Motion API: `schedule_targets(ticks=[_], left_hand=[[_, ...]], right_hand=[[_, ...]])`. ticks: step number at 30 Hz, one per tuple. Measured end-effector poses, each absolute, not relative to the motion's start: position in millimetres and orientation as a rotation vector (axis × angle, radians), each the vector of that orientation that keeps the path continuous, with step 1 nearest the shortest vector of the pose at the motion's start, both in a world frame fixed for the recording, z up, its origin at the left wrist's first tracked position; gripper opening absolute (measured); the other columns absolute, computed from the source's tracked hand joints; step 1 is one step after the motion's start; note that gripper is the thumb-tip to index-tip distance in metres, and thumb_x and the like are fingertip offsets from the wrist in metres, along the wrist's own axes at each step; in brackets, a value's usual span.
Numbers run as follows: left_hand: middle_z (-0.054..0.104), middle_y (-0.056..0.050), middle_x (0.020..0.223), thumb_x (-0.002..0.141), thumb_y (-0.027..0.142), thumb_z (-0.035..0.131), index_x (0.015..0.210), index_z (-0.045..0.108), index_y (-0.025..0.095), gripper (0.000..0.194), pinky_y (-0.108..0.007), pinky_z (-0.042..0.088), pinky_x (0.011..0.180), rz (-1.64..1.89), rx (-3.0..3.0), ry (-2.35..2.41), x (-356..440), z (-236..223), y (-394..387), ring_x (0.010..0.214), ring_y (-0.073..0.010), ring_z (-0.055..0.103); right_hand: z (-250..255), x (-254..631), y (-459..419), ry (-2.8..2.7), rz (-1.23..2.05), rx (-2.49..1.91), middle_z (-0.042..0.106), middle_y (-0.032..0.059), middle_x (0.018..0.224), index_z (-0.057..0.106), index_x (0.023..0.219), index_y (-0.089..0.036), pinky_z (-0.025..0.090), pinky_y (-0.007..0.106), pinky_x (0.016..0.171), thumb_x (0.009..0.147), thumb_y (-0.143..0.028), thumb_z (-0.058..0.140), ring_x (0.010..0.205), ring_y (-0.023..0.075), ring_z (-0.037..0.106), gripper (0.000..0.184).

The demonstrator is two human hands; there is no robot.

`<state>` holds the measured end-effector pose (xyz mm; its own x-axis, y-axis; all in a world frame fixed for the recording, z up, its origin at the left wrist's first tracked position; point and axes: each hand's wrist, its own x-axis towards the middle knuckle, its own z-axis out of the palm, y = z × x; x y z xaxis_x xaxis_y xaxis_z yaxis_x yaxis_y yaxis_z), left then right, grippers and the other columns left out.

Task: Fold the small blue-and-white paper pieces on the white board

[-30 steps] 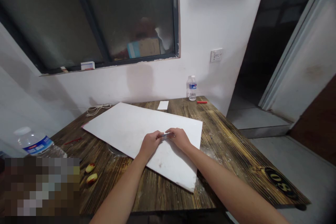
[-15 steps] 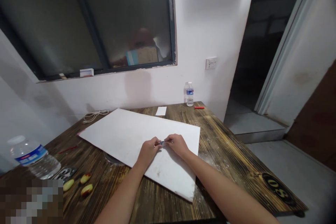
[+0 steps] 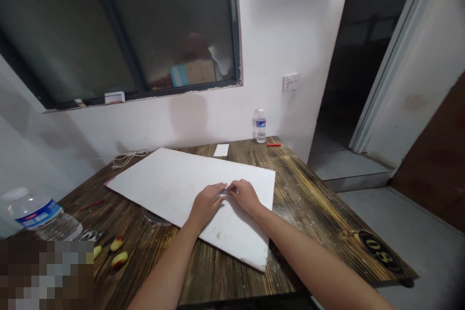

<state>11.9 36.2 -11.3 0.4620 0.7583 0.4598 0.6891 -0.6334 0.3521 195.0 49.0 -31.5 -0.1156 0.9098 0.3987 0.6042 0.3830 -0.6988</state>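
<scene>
A large white board (image 3: 170, 179) lies flat across a dark wooden table (image 3: 316, 213). Both my hands rest on its near right part, fingertips meeting. My left hand (image 3: 207, 202) and my right hand (image 3: 245, 195) are closed in a pinch on a small greyish-blue object (image 3: 224, 191) held between them. It is too small to name.
A water bottle (image 3: 259, 126) and a red pen (image 3: 273, 144) stand at the table's far right corner, a small white slip (image 3: 221, 150) and a coiled cord (image 3: 128, 157) near the wall. Another bottle (image 3: 39, 215) and small fruit pieces (image 3: 118, 251) lie at the near left. An open doorway (image 3: 356, 72) is to the right.
Only the head camera has shifted a little, up then down again. My hands stay pinched together at the same spot on the board.
</scene>
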Motion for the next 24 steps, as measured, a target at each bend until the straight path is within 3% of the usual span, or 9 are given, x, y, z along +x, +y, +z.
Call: schedule_targets(ticks=[6, 12, 19, 24], left_hand=[[0.070, -0.006, 0.111, 0.087, 0.023, 0.056, 0.113, 0.068, 0.025, 0.029, -0.036, 0.049, 0.091, 0.851, 2.646, 1.324, 14, -14, 36, 0.103, -0.0215, 0.063], [0.072, -0.009, 0.104, 0.082, 0.021, 0.060, 0.121, 0.064, 0.021, 0.039, -0.037, 0.052, 0.083, 0.835, 2.533, 1.559, 10, -18, 40, 0.093, -0.0244, 0.067], [0.072, -0.008, 0.108, 0.080, 0.019, 0.061, 0.117, 0.066, 0.018, 0.037, -0.034, 0.056, 0.084, 1.017, 2.123, 1.527, 17, -21, 44, 0.090, -0.0203, 0.070], [0.070, -0.005, 0.112, 0.080, 0.018, 0.060, 0.122, 0.063, 0.021, 0.042, -0.034, 0.055, 0.087, 0.989, 2.156, 1.369, 23, -21, 39, 0.095, -0.0203, 0.069]], right_hand=[[-35, 197, 49, -1.864, 0.457, -1.349, 0.069, 0.0049, 0.083, 0.074, 0.091, -0.023, 0.044, 0.026, 0.080, 0.079, -0.020, 0.067, 0.083, 0.0172, 0.061, 0.015], [-37, 197, 50, -1.847, 0.490, -1.342, 0.071, 0.0037, 0.084, 0.075, 0.090, -0.023, 0.044, 0.026, 0.077, 0.077, -0.017, 0.066, 0.082, 0.0176, 0.062, 0.016], [-37, 196, 51, -1.755, 0.576, -1.289, 0.071, 0.0007, 0.078, 0.073, 0.081, -0.021, 0.044, 0.025, 0.070, 0.075, -0.012, 0.065, 0.073, 0.0156, 0.062, 0.013], [-37, 197, 52, -1.739, 0.501, -1.280, 0.067, 0.0026, 0.077, 0.071, 0.074, -0.018, 0.043, 0.025, 0.069, 0.072, -0.011, 0.068, 0.072, 0.0149, 0.059, 0.009]])
